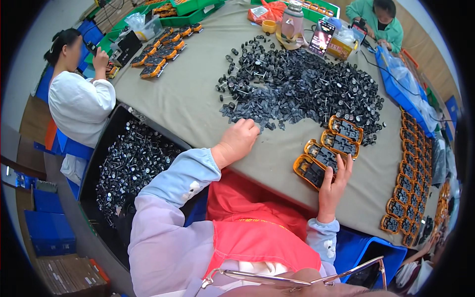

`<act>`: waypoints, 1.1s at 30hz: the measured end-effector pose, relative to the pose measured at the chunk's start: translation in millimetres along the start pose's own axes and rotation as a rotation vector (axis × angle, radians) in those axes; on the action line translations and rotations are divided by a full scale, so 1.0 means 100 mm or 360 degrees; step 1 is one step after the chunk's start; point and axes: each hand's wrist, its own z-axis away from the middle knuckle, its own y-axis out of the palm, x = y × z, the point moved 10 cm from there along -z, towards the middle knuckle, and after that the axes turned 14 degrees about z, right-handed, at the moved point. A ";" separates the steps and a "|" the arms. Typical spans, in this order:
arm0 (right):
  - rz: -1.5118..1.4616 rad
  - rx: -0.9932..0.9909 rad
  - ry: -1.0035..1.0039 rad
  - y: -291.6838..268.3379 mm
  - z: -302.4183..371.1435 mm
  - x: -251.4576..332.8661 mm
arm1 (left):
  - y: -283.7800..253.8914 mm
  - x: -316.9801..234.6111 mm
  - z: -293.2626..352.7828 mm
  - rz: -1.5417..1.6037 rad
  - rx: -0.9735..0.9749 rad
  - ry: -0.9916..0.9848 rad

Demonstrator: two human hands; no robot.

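At the near edge of a spread of small dark grey plastic pieces [277, 105], my left hand [237, 141] has its fingertips bunched together; whatever they pinch is hidden. My right hand [334, 188] is open, its fingers stretched out and touching the nearest orange toy car bodies [324, 154]. Several of these bodies lie side by side in a slanting row, their black undersides facing up. Beyond them, black toy wheels on metal axles [346, 89] are heaped around the grey pieces.
A black bin [111, 129] full of wheel-and-axle sets stands to my left. Rows of finished-looking orange car bodies [408, 173] line the right side. A bottle [292, 22] and a phone [321, 37] stand behind the heap. Co-workers sit at left [79, 99] and far right [388, 27].
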 end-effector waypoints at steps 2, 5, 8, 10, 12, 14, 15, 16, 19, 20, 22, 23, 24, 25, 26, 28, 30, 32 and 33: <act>0.0159 -0.0065 -0.0126 -0.10 0.05 0.10 | 0.08 -0.06 -0.01 -0.0145 0.0094 0.0083; 0.0317 0.0133 -0.0549 -0.05 0.19 0.37 | 0.14 -0.08 -0.11 -0.0246 0.0280 0.0168; 0.0406 0.0294 -0.0592 -0.01 0.32 0.38 | 0.17 -0.13 -0.10 -0.0214 0.0233 0.0270; 0.0362 0.0301 -0.0585 0.02 0.26 0.34 | 0.11 -0.11 -0.13 -0.0200 0.0247 0.0277; 0.0260 0.0352 -0.0665 0.03 0.17 0.38 | 0.12 -0.17 -0.14 -0.0172 0.0276 0.0315; 0.0240 0.0401 -0.0642 0.06 0.01 0.38 | 0.13 -0.30 -0.02 0.0068 0.0293 0.0395; 0.0269 0.0484 -0.0682 0.08 -0.05 0.44 | 0.15 -0.39 0.05 0.0107 0.0340 0.0401; 0.0299 0.0569 -0.0724 0.12 -0.06 0.48 | 0.16 -0.40 0.08 0.0109 0.0356 0.0406; 0.0356 0.0566 -0.0725 0.12 -0.06 0.48 | 0.20 -0.37 0.09 -0.0001 0.0413 0.0382; 0.0412 0.0559 -0.0731 0.11 -0.04 0.49 | 0.19 -0.37 0.06 -0.0003 0.0447 0.0400; 0.0473 0.0511 -0.0747 0.07 0.04 0.55 | 0.19 -0.42 0.06 -0.0002 0.0492 0.0404; 0.0417 0.0483 -0.0807 0.05 0.10 0.61 | 0.15 -0.57 0.07 0.0185 0.0466 0.0530; 0.0360 0.0454 -0.0865 0.02 0.14 0.69 | 0.09 -0.71 0.07 0.0373 0.0439 0.0653; 0.0235 0.0564 -0.0877 0.05 0.15 0.74 | 0.09 -0.77 0.03 0.0379 0.0458 0.0647; 0.0167 0.0663 -0.0922 0.07 0.17 0.81 | 0.08 -0.92 0.03 0.0451 0.0501 0.0786; -0.0078 0.0808 -0.0913 0.18 0.18 0.88 | 0.06 -1.02 0.08 0.0532 0.0578 0.0900; -0.0081 0.0854 -0.0963 0.23 0.14 0.93 | 0.11 -1.08 0.18 0.0511 0.0707 0.1064; -0.0074 0.0893 -0.1004 0.24 0.11 0.96 | 0.15 -1.11 0.26 0.0497 0.0795 0.1080; -0.0051 0.0886 -0.1064 0.24 0.10 0.99 | 0.17 -1.11 0.31 0.0461 0.0860 0.1101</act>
